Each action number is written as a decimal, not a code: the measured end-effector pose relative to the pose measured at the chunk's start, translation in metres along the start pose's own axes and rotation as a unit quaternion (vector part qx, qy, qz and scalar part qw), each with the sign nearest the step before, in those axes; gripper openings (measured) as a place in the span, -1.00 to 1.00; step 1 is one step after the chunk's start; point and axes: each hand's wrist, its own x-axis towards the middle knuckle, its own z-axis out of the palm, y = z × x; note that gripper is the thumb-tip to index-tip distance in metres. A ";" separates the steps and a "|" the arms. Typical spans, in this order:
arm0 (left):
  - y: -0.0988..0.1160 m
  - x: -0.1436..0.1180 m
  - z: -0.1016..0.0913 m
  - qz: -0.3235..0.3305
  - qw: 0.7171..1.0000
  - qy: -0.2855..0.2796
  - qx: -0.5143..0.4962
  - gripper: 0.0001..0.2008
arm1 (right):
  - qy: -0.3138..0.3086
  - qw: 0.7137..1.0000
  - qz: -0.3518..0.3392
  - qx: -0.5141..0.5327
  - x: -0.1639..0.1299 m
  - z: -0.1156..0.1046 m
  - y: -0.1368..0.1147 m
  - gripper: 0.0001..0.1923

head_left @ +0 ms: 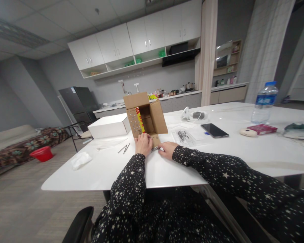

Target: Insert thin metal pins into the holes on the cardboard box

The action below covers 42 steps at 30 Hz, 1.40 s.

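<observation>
Cardboard box (145, 116): lies on its side on the white surface (218, 155), open mouth toward the person, upper flap raised, right flap swung out; a red and yellow printed strip shows on the inner left wall.
Lower flap (153, 137): flat on the surface at the box mouth, a row of small dark holes or marks along it; both hands meet just at its edge.
Left hand (143, 144): fingers curled down against the front of the flap, pressing or pinching there; closed over it rather than spread.
Right hand (168, 149): lies low on the surface just beside the left, fingers pointing at a small metal-looking piece (155, 148) between the two hands; it is too small to tell whether it is gripped or only touched.
Doing it well, to my eye: keep the left hand as the anchor so the light box does not slide back, and let the right do the fine work; wrists resting on the surface would steady both.
Loose metal pins (124, 148): two thin pieces, left of the hands, apart from them.
Nearby: white box (108, 126) touching the cardboard one on its left; a clear printed bag (183, 136), a phone (214, 130) and a water bottle (264, 103) lie to the right, well apart.
Risk: a hard shove could tip the box.
</observation>
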 end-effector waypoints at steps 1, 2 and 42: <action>-0.001 0.000 0.001 0.000 1.000 0.000 -0.004 -0.85 | 0.002 1.000 0.001 0.000 0.000 0.001 0.000 -0.64; -0.002 0.000 0.001 0.001 1.000 -0.001 -0.008 -0.86 | 0.003 1.000 0.003 -0.001 0.001 0.001 0.000 -0.64; 0.006 -0.001 -0.011 0.028 0.993 -0.041 -0.103 -0.91 | -0.015 1.000 0.013 0.003 -0.004 -0.006 -0.004 -0.62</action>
